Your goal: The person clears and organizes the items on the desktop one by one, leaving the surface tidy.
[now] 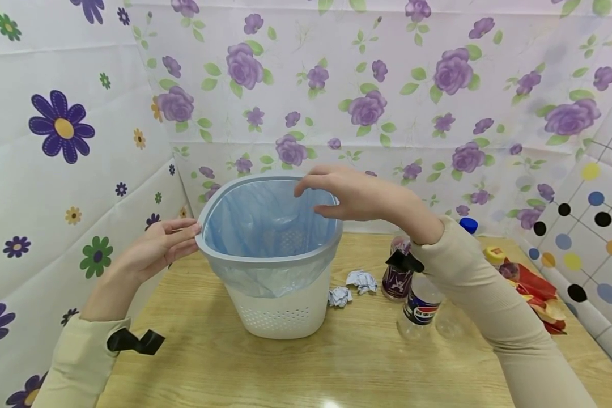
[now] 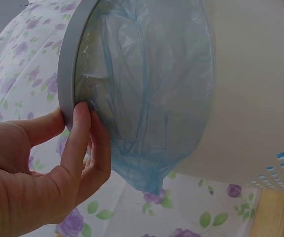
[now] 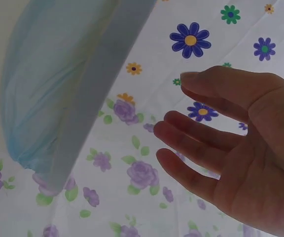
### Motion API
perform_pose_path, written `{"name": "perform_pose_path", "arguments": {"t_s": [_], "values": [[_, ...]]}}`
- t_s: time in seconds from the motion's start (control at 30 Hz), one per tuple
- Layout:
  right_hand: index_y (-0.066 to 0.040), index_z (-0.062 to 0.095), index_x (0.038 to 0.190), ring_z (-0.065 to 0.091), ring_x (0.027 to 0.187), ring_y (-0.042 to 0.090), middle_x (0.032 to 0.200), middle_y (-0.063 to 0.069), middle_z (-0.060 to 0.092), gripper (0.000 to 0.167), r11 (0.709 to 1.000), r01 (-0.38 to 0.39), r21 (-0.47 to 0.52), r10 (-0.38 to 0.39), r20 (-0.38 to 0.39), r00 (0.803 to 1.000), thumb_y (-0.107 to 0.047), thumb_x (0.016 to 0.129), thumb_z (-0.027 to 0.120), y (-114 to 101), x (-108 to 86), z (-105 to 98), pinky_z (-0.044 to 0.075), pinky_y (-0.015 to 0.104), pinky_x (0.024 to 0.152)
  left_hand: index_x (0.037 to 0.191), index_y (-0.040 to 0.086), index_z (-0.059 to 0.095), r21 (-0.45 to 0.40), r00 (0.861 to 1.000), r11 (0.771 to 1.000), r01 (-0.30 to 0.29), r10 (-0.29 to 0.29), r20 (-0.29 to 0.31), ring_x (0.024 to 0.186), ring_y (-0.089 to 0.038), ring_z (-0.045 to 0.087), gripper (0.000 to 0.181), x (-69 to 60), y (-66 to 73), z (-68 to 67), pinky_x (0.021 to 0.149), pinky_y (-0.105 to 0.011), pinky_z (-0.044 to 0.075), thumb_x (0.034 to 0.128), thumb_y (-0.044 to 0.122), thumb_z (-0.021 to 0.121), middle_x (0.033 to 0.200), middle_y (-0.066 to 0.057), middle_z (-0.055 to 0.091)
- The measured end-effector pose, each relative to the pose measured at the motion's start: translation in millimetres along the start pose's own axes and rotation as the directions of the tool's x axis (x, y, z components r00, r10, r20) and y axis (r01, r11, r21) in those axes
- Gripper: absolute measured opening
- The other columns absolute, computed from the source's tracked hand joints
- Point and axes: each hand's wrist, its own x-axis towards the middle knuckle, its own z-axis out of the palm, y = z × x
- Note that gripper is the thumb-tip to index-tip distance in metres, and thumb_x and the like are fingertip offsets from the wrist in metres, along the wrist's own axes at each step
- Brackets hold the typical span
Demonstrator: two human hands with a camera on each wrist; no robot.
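Observation:
A white trash can (image 1: 285, 314) with a grey rim (image 1: 270, 262) stands on the wooden table, slotted holes low in its side. Its blue plastic bag (image 1: 245, 221) lines the inside and folds over the rim, hanging down outside. At the can's left edge my left hand (image 1: 158, 249) pinches the rim, thumb on the grey edge and fingers against the bag's overhang (image 2: 152, 89) in the left wrist view. My right hand (image 1: 354, 192) hovers over the can's right side with fingers loosely bent. In the right wrist view, that hand (image 3: 240, 143) holds nothing and is apart from the rim.
Two crumpled paper balls (image 1: 361, 281) lie right of the can. Beyond them stand a dark purple can (image 1: 395, 283) and a clear Pepsi bottle (image 1: 420, 311). A blue cap (image 1: 468, 225) and a red snack bag (image 1: 535, 283) show past my right sleeve. Patterned sheets surround the table.

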Motion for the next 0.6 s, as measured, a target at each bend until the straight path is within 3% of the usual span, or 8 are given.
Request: {"name": "perform_pose_path", "arguments": {"t_s": [0.13, 0.3, 0.4, 0.6], "values": [[-0.014, 0.06, 0.122, 0.056, 0.116, 0.022, 0.124, 0.006, 0.06, 0.029, 0.999, -0.05, 0.002, 0.051, -0.029, 0.998, -0.012, 0.093, 0.063, 3, -8.3, 3, 0.051, 0.039, 0.096, 0.14, -0.014, 0.027, 0.003, 1.0, 1.0, -0.005, 0.005, -0.001, 0.096, -0.004, 0.068, 0.057, 0.1, -0.1, -0.1, 0.085, -0.017, 0.057, 0.0995, 0.015, 0.054, 0.105, 0.008, 0.068], [-0.014, 0.06, 0.123, 0.06, 0.106, 0.021, 0.122, 0.004, 0.062, 0.029, 0.99, -0.139, -0.009, 0.138, -0.089, 0.987, -0.016, 0.095, 0.062, 5, -19.7, 9, 0.053, 0.038, 0.089, 0.125, 0.001, 0.046, -0.019, 1.0, 1.0, -0.017, 0.017, 0.007, 0.096, -0.005, 0.069, 0.03, 0.6, -0.8, -0.5, 0.085, -0.018, 0.057, 0.0992, 0.014, 0.055, 0.105, 0.006, 0.069], [-0.013, 0.061, 0.123, 0.062, 0.104, 0.022, 0.122, 0.005, 0.064, 0.028, 0.984, -0.177, 0.001, 0.175, -0.152, 0.973, -0.016, 0.095, 0.062, 6, -27.0, 14, 0.055, 0.038, 0.087, 0.119, 0.007, 0.05, -0.03, 1.0, 0.999, -0.024, 0.024, 0.016, 0.096, -0.005, 0.069, 0.021, 0.7, -1.4, -0.9, 0.085, -0.018, 0.057, 0.0992, 0.013, 0.055, 0.105, 0.006, 0.069], [-0.01, 0.061, 0.122, 0.066, 0.099, 0.023, 0.119, 0.008, 0.066, 0.027, 0.972, -0.235, 0.026, 0.232, -0.284, 0.93, -0.013, 0.095, 0.06, 11, -39.3, 26, 0.057, 0.037, 0.082, 0.12, 0.006, 0.049, -0.026, 1.0, 0.999, -0.019, 0.019, 0.01, 0.097, -0.005, 0.068, 0.023, 2.1, -1.7, -1.6, 0.086, -0.018, 0.056, 0.0992, 0.014, 0.055, 0.107, 0.006, 0.067]]}}
